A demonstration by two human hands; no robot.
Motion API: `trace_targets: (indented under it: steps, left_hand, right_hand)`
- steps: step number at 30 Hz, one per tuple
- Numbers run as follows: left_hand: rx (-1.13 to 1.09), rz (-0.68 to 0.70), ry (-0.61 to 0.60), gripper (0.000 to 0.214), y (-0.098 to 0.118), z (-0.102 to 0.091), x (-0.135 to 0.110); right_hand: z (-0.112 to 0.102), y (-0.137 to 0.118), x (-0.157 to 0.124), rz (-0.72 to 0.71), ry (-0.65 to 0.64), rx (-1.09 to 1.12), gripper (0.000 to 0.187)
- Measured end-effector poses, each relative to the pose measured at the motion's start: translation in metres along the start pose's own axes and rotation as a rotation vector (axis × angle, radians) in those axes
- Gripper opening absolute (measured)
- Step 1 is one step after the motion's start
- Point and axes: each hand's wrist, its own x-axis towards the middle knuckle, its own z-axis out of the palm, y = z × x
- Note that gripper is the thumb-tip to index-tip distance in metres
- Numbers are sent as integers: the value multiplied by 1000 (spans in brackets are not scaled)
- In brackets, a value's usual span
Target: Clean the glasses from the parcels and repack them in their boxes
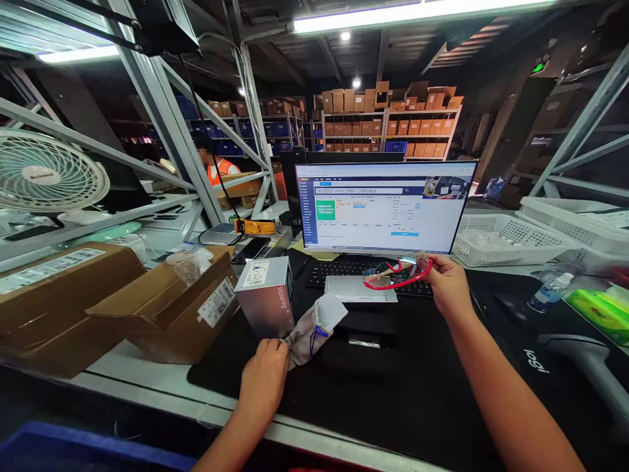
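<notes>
My right hand (449,285) is raised in front of the keyboard, its fingers pinched on a pair of red-framed glasses (393,286). Lower on the black mat, my left hand (265,373) is closed on the bottom end of a grey drawstring pouch (305,333) with a blue cord. A pale card or cloth (333,313) sticks out of the pouch's mouth. Behind the pouch stands a silver printed box (263,295). A shallow white box part (358,288) lies partly beneath the glasses. On the mat is a dark case or box (371,324), hard to make out.
An open carton (162,314) and another carton (59,301) stand at left. The monitor (383,210) is at the back, with the keyboard (317,272) before it. A scanner (584,360), spray bottle (550,292) and white basket (506,239) are at right. A person in an orange vest (223,169) is behind.
</notes>
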Motion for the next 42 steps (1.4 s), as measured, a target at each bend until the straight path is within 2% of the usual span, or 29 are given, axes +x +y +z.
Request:
trace_targets:
  steps: [1, 2, 4, 6, 7, 9, 11, 13, 14, 16, 19, 21, 23, 27, 29, 31, 32, 34, 36, 37, 38, 39, 40, 42]
  left_hand:
    - [12, 3, -46, 24, 3, -4, 0]
    - [0, 6, -40, 25, 5, -9, 2]
    - [-86, 32, 82, 32, 11, -22, 7]
    - [-250, 119, 211, 46, 20, -39, 17]
    - [-349, 182, 238, 54, 27, -47, 23]
    - [-544, 298, 218, 76, 46, -63, 39]
    - [-674, 341, 201, 91, 69, -74, 57]
    - [-709, 348, 200, 93, 93, -79, 77]
    - [-698, 354, 200, 88, 103, -80, 87]
    - [-681, 385, 178, 62, 117, -80, 103]
    - [-767, 443, 123, 21, 126, -83, 120]
    - [-871, 455, 88, 11, 125, -86, 126]
    - [-985, 446, 3, 10, 123, -90, 130]
    - [-1195, 369, -276, 17, 114, -97, 133]
    - [-1292, 348, -385, 21, 108, -99, 135]
    - [-1422, 320, -464, 24, 102, -98, 137]
    - [-1486, 285, -479, 26, 99, -97, 139]
    - [-1562, 186, -450, 30, 95, -93, 144]
    - [-1569, 94, -387, 31, 93, -89, 147]
    - [-1564, 67, -365, 31, 92, -87, 149]
    - [-1564, 57, -357, 30, 92, -86, 149]
    - [-1572, 62, -361, 30, 92, -86, 149]
    - [-1589, 75, -370, 29, 92, -87, 148]
    - [-1632, 93, -386, 28, 92, -89, 146]
  right_hand:
    - [3, 4, -1, 2, 4, -10, 52]
    - [7, 7, -3, 4, 4, -22, 53]
    - [13, 11, -8, 8, -4, -56, 55]
    - [18, 11, -13, 2, -14, -98, 54]
    - [20, 10, -17, -7, -16, -123, 52]
    - [24, 4, -25, -35, -6, -173, 47]
    - [28, -3, -35, -81, 15, -240, 41]
    - [31, -10, -44, -148, 30, -321, 36]
    - [32, -12, -47, -183, 32, -352, 35]
    - [33, -15, -49, -198, 12, -321, 33]
    - [31, -17, -43, -110, -79, -151, 38]
    - [26, -20, -36, -61, -173, -91, 44]
    - [21, -24, -30, -26, -284, -77, 48]
    - [10, -28, -20, 76, -472, -64, 53]
    - [3, -29, -16, 133, -517, -89, 54]
    - [-4, -29, -13, 129, -505, -188, 59]
    - [-6, -30, -13, 65, -447, -275, 62]
    - [-6, -33, -18, -204, -210, -502, 60]
    - [-1, -36, -29, -570, 26, -702, 36]
    - [4, -38, -36, -736, 51, -768, 25]
    - [10, -38, -43, -866, -4, -815, 20]
    - [17, -38, -49, -949, -111, -853, 21]
    - [24, -37, -54, -986, -229, -897, 25]
    - [36, -32, -58, -956, -403, -1019, 28]
